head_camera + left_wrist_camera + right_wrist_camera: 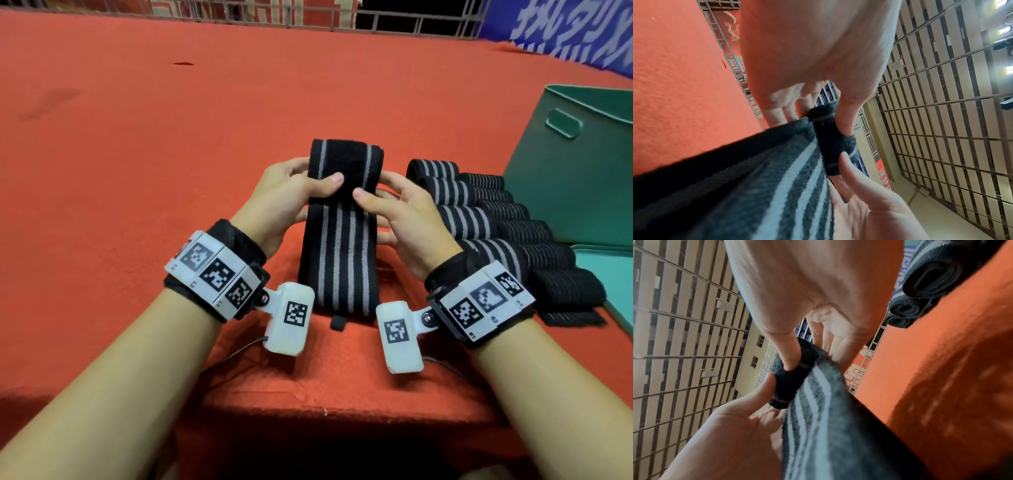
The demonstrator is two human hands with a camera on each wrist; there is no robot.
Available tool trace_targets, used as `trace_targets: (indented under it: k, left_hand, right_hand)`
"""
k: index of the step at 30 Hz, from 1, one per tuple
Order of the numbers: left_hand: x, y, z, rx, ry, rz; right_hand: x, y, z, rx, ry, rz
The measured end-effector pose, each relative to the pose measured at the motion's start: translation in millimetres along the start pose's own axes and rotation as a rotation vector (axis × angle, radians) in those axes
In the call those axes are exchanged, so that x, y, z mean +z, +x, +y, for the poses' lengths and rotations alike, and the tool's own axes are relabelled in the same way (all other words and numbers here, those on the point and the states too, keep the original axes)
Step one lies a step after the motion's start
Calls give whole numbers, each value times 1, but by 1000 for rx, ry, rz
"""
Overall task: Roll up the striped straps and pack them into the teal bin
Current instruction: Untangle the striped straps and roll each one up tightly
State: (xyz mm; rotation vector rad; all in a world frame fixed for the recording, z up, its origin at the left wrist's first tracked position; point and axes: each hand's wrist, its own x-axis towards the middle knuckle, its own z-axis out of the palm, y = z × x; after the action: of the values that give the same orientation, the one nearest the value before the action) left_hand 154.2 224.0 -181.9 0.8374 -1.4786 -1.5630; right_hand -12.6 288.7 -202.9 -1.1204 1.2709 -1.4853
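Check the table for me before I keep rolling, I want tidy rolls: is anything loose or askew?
One thing: the nearest roll in the row beside the teal bin has a loose tail lying flat on the red cloth, so it looks partly unwound. The other rolls sit tight.

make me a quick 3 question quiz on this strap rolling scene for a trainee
1. True or false: both the left hand and the right hand are holding the same striped strap.
2. Where do the rolled straps lie relative to the teal bin? A) inside it B) on the red table beside it C) on its lid
3. Fill in: the far end of the held strap is folded over, and both ______ press on the fold.

Key: 1 true; 2 B; 3 thumbs
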Motion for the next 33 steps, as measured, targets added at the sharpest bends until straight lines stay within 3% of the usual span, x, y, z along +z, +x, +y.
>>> trace_targets:
  k: [6,14,20,25,28,33]
  left_hand:
    - [-9,0,-3,47,-47,-5]
    - [8,-6,-3,122,-33,-33]
    - [9,-8,3,5,-113,-97]
    - [-1,-11,12,-113,166,-110]
    - [-5,-11,9,-168,106,-116]
    - [-9,-4,4,-105,-51,-94]
  right_hand:
    - [11,1,-5,85,-9,-39]
    - [30,4,-15,95,327,-117]
    - [34,5,2,37,300,99]
    - [34,-1,-2,-36,237,105]
    - [37,-5,-4,-47,255,103]
    - [33,-5,-8,-34,269,30]
